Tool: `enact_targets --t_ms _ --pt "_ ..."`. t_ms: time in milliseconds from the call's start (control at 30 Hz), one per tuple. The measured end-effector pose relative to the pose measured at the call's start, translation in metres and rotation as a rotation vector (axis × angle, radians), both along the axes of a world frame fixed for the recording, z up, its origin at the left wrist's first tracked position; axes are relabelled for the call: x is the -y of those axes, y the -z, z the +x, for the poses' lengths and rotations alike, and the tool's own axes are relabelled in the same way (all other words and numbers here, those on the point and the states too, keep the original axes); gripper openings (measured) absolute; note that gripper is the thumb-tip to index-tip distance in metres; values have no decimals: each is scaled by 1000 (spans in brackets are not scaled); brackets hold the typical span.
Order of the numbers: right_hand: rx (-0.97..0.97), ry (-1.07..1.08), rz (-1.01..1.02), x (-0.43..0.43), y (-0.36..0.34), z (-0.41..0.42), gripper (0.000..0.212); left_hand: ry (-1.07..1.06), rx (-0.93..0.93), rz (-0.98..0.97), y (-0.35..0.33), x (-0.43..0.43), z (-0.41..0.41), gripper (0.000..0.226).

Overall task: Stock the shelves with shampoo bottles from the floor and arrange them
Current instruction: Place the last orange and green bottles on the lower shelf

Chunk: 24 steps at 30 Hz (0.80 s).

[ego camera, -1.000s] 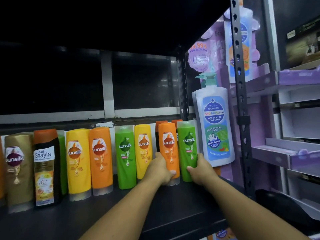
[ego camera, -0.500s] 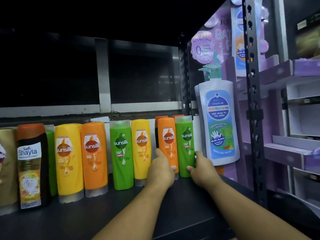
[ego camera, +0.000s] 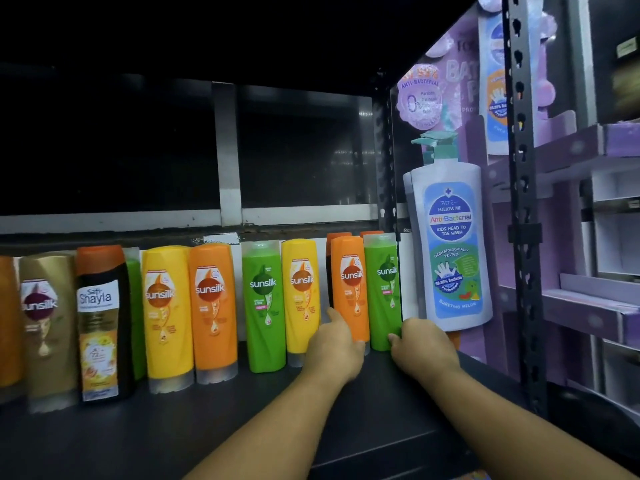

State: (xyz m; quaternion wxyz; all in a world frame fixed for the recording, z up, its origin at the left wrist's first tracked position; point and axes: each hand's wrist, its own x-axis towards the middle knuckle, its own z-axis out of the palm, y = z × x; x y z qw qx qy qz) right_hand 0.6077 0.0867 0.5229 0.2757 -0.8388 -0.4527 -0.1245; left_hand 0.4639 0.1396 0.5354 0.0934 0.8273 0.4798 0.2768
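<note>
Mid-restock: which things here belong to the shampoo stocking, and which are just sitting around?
Job: green Sunsilk bottle at the right end, gripped by the right hand; orange Sunsilk bottle beside it, gripped by the left hand; row of Sunsilk bottles; Safi Shayla bottle; black shelf.
Bystanders: Follow Me wash bottle; purple display stand.

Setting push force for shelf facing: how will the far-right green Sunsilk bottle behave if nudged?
The green Sunsilk bottle is tall with a narrow base, so a high push probably tips it; low contact, where the right hand grips it, likely slides it. Its glossy plastic looks rigid, perhaps slippery. The orange bottle close beside it may steady it.
</note>
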Motion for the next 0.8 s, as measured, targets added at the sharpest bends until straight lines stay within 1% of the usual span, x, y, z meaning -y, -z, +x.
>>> enact_targets --t_ms 67,100,133,200,267,367,433,467,567,667,733,800 --pt "75 -2 -36 13 -3 -9 27 59 -7 36 -4 11 -16 49" --pt "102 -27 -63 19 -2 -13 27 94 -6 42 -5 17 -26 41" --pt "119 -69 -84 26 -1 -19 27 129 -10 39 -6 25 -39 38" --pt "113 -165 -126 39 1 -35 30 188 -31 4 -5 43 -70 38" --pt "88 -257 -162 53 1 -56 32 216 -77 8 -2 61 -105 44" --pt "35 -413 -204 74 1 -101 41 190 -172 65 6 76 -163 50" --pt "70 -484 -224 85 3 -138 54 149 -215 80 11 82 -203 48" --pt "91 -510 -235 89 5 -157 56 126 -229 81 13 84 -222 46" --pt "151 -597 -266 97 11 -211 45 50 -223 39 18 89 -274 47" --pt "197 -618 -275 102 16 -251 48 -29 -204 38 24 100 -310 47" --pt "210 -609 -245 104 22 -268 50 -72 -224 87 31 111 -320 48" --pt "265 -591 -151 103 32 -275 47 -83 -259 191 42 117 -320 47"
